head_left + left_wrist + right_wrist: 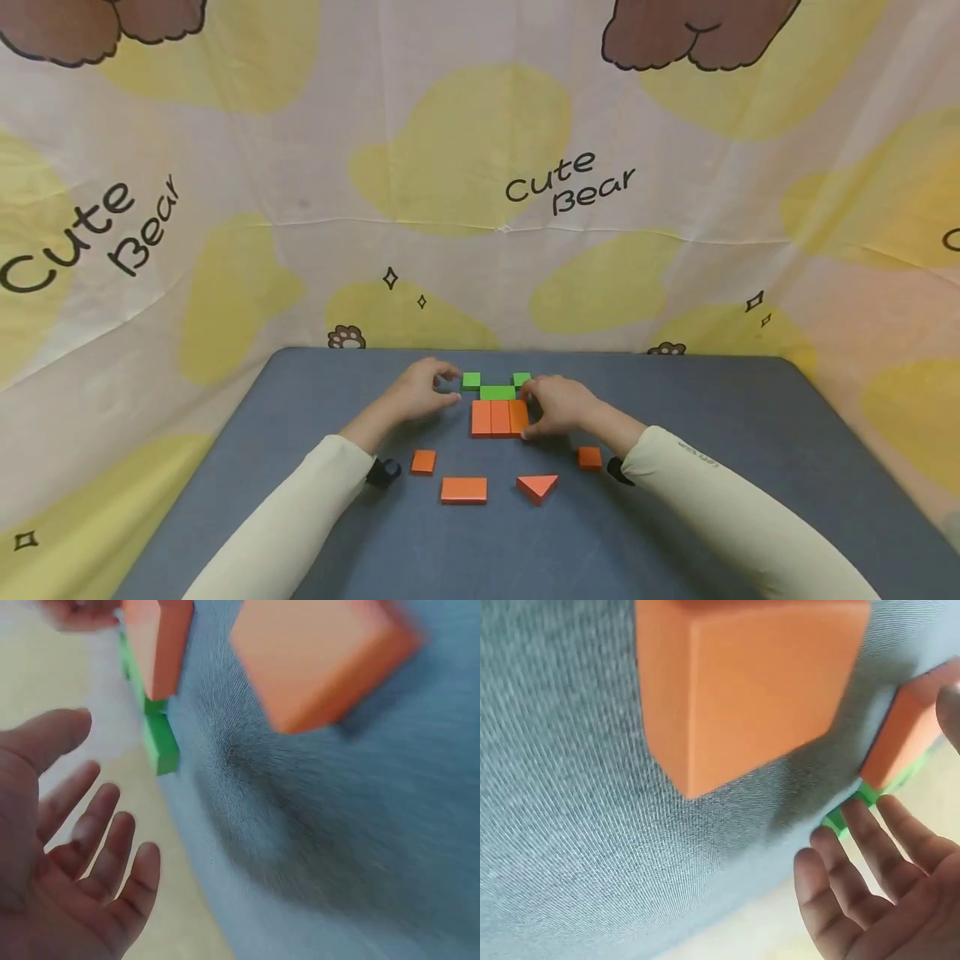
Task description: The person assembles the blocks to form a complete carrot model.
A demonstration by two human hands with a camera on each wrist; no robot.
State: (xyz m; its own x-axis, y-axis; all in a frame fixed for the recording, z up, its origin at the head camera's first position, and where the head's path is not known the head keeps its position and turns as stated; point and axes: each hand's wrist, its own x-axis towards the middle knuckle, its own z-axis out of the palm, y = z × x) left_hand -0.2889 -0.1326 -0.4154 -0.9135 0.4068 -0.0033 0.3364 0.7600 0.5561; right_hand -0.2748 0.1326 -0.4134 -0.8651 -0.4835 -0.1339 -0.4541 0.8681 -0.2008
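Three orange blocks lie side by side in the middle of the table, with a green rectangular block against their far edge. Small green blocks sit at its far left and far right corners. My left hand hovers left of this group, fingers loosely bent and apart from the blocks. At the group's right side is my right hand, its thumb by the near corner of the rightmost orange block and its fingertips by the right green block. The right wrist view shows those fingers spread and fairly straight.
Nearer me lie an orange square block on the left, an orange rectangular block, an orange triangular block and another square one by the right wrist. A patterned cloth hangs behind the dark table.
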